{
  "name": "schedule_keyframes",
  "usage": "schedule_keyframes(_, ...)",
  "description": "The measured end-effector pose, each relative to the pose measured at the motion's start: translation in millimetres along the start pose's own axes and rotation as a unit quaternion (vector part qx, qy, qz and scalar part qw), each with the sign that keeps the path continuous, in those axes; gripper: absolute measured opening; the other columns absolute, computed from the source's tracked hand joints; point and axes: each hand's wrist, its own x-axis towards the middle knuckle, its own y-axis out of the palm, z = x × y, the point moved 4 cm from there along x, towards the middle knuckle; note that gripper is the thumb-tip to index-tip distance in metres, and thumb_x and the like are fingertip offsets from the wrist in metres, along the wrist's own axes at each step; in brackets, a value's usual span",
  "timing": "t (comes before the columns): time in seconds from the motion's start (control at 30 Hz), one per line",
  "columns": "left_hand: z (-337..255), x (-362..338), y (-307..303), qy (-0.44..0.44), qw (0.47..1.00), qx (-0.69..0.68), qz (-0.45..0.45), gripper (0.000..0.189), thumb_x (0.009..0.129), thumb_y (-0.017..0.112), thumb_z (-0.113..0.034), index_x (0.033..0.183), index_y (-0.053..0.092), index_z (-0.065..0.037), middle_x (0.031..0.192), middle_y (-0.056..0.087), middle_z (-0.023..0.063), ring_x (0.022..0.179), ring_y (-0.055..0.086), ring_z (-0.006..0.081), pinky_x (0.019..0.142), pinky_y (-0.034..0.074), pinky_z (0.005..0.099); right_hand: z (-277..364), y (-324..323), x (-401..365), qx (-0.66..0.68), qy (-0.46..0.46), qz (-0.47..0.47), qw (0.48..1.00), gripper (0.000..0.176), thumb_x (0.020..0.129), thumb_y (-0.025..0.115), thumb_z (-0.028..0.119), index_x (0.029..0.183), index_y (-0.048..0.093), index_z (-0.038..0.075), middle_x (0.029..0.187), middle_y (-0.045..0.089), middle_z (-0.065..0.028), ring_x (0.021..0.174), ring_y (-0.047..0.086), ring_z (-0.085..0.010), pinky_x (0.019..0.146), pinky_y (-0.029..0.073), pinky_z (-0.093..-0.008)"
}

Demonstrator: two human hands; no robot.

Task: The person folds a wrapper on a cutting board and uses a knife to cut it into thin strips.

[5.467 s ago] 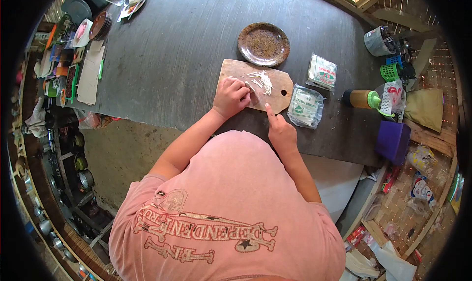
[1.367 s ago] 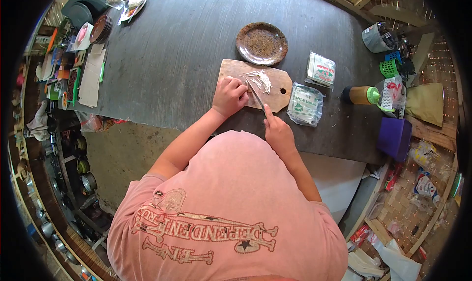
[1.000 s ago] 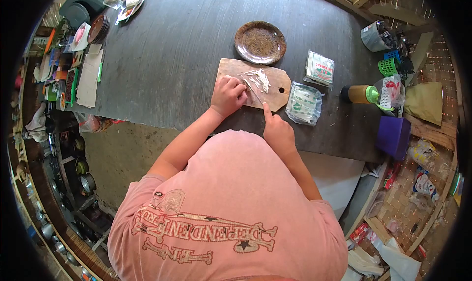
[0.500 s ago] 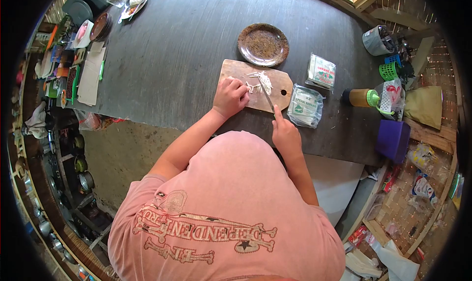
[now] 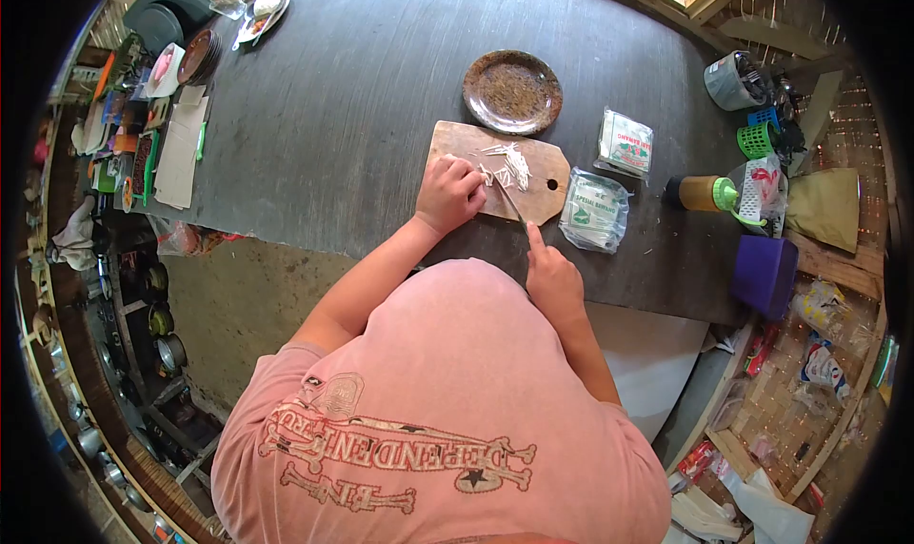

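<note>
Left hand (image 5: 447, 194) rests on the cutting board (image 5: 457, 142), fingers curled together, pinning a small white piece (image 5: 486, 175). Right hand (image 5: 554, 279) is closed around the knife (image 5: 512, 204), index finger along the spine. The blade slants up-left, just right of the left fingertips. Cut slivers (image 5: 517, 161) lie beyond the blade.

Pink short-sleeved T-shirt, printed lettering
</note>
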Motion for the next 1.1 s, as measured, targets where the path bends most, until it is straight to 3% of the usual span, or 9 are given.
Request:
schedule_keyframes(0.43, -0.1, 0.0, -0.2, 0.002, 1.0, 0.005, 0.008, 0.011, 0.085, 0.079, -0.021, 0.095, 0.077, -0.017, 0.103, 0.069, 0.0004, 0.109, 0.065, 0.0249, 0.101, 0.05, 0.0459, 4.2, 2.9, 11.4, 0.033, -0.049, -0.035, 0.998, 0.061, 0.109, 0.065, 0.022, 0.168, 0.051, 0.018, 0.087, 0.071, -0.0162, 0.074, 0.075, -0.0411, 0.068, 0.062, -0.0557)
schedule_keyframes(0.97, 1.3, -2.2, 2.7, 0.003, 1.0, 0.001, 0.004, 0.012, 0.084, 0.08, -0.02, 0.095, 0.077, -0.018, 0.102, 0.069, -0.0001, 0.109, 0.065, 0.0244, 0.101, 0.051, 0.0465, -0.8, -3.2, 13.9, 0.026, 0.001, -0.024, 0.999, 0.061, 0.109, 0.064, 0.021, 0.168, 0.052, 0.017, 0.09, 0.071, -0.0167, 0.076, 0.075, -0.0406, 0.07, 0.062, -0.0548)
schedule_keyframes(1.1, 2.0, -1.3, 2.4, 0.0, 1.0, -0.004, 0.011, 0.012, 0.084, 0.08, -0.02, 0.095, 0.077, -0.017, 0.102, 0.068, 0.0001, 0.108, 0.065, 0.0246, 0.101, 0.051, 0.0462, 0.8, 0.7, 13.9, 0.035, -0.031, -0.029, 0.999, 0.063, 0.108, 0.066, 0.021, 0.169, 0.051, 0.018, 0.089, 0.071, -0.0171, 0.077, 0.075, -0.0411, 0.071, 0.062, -0.055)
